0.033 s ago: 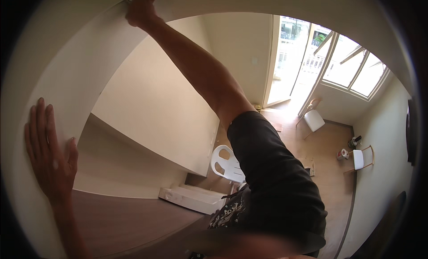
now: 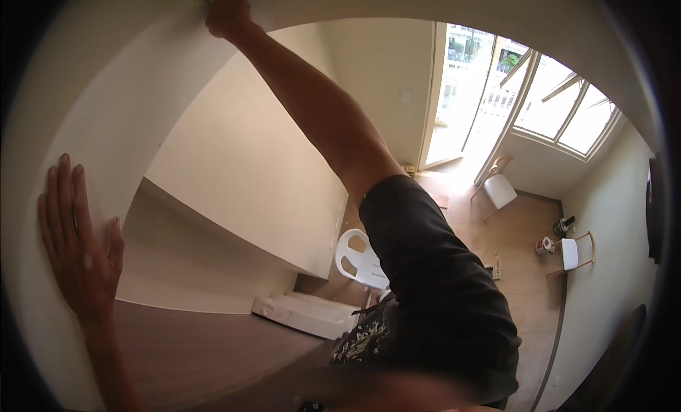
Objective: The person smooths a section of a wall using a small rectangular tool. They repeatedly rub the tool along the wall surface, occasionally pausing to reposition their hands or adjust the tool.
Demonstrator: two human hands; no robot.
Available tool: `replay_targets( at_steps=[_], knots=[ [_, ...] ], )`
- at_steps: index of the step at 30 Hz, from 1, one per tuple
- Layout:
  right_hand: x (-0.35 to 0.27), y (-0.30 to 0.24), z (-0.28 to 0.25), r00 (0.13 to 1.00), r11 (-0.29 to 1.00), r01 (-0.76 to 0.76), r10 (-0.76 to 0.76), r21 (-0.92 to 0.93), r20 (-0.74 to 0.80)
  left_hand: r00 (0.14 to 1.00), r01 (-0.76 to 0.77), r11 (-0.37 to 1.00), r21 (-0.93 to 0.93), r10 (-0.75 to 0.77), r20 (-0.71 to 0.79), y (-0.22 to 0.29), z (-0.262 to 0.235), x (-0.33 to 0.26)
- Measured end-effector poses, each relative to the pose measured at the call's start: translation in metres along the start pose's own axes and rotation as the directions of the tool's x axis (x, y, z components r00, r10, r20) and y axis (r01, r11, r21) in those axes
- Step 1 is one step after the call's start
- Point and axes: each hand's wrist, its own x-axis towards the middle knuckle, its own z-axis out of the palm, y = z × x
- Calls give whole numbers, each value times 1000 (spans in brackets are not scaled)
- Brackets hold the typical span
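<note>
The left hand (image 2: pixel 79 242) lies flat, fingers spread and gripping nothing, against the white wall panel (image 2: pixel 128 128), seemingly bracing the body. The right hand (image 2: pixel 228 11) reaches high along the same panel to its top edge, fingers curled around something small that cannot be made out. Below runs a dark wood worktop (image 2: pixel 198 355) with a flat white package (image 2: pixel 305 314) at its end. Farther off stand a white plastic chair (image 2: pixel 358 259), a pale wood floor (image 2: pixel 511 249), two more chairs and bright balcony windows (image 2: pixel 560 107).
</note>
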Motion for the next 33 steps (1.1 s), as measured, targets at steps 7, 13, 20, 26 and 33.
replay_targets(
  at_steps=[7,13,20,26,33],
  knots=[
    [-11,-7,-5,977,945,-78,9,-319,-214,999,-21,999,46,20,25,0,5,7],
    [-10,4,-40,995,869,-102,80,485,66,999,-47,998,38,48,-12,-3,1,3],
    [-20,15,-63,981,975,171,-182,142,70,998,-59,998,35,60,-28,-3,3,4],
    [-40,-14,-39,988,986,-151,153,66,-19,999,-53,999,10,54,-6,-4,3,-3],
    [0,-3,5,954,948,-182,106,-259,-282,993,-74,997,-16,72,-90,0,9,2]
  ],
)
